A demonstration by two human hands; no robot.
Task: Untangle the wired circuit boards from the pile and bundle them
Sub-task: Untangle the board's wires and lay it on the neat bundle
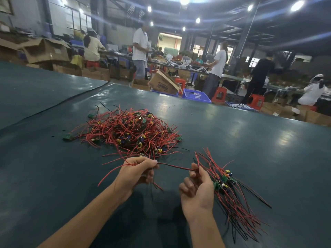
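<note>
While left hand [136, 173] pinches wire [176, 167], pile [132, 130] lies beyond

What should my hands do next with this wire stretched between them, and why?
Probably draw the left hand toward you. The wire runs taut from it to the right hand, other strands trail back toward the pile, and the sorted bundle lies right.

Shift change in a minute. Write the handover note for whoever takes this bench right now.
Left hand: shut on red wires, near the pile's front edge.
Right hand: pinching the other end of a red-and-black wire pair stretched between both hands.
Pile: big tangle of boards and wires, centre of the green table.
Bundle: sorted boards with wires lying roughly parallel, beside the right hand.
Done: a small batch sorted.
Left: most of the pile; no tie visible on the bundle.
</note>
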